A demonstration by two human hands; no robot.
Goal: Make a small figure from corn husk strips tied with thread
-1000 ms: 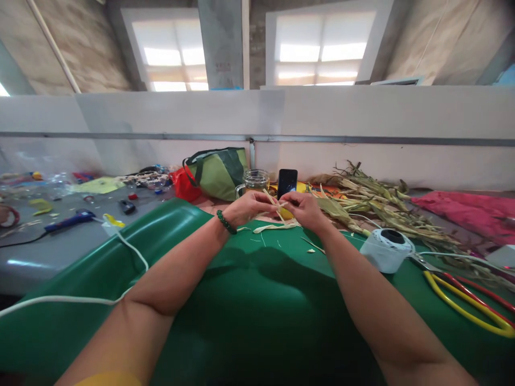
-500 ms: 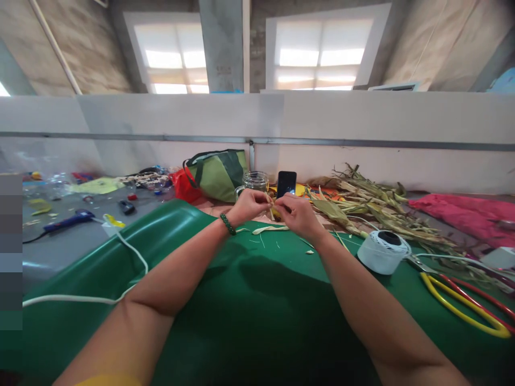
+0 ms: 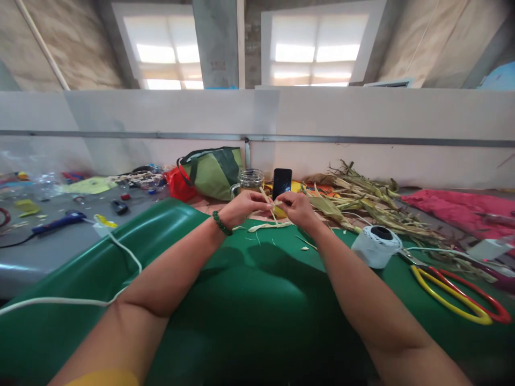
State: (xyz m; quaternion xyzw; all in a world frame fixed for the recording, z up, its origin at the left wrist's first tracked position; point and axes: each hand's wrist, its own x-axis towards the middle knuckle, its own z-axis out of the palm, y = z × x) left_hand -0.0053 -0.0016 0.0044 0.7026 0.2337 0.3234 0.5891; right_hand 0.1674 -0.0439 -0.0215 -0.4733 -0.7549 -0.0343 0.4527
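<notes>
Both my hands meet in the middle of the head view, above the far part of a green mat [image 3: 241, 300]. Between them is a thin pale strip, looking like corn husk [image 3: 274, 213], with ends sticking out above and below the fingers. My left hand [image 3: 243, 208], below a green bead bracelet, pinches it from the left. My right hand [image 3: 298, 209] pinches it from the right, fingertips almost touching the left ones. Another pale husk strip [image 3: 269, 227] lies on the mat just beneath. Any knot at the fingertips is too small to make out.
A glass mug [image 3: 250, 179], a phone [image 3: 282, 182] and a green bag [image 3: 219, 174] stand behind my hands. Dried husks [image 3: 358, 198] are heaped right, near a white thread spool [image 3: 376, 247] and red-and-yellow-handled scissors [image 3: 454, 295]. A blue glue gun [image 3: 60, 222] and white cord [image 3: 60, 301] lie left.
The pale strip now shows more clearly, with one end pointing up between my hands. My hands stay pinched close together. The whole view has shifted slightly.
</notes>
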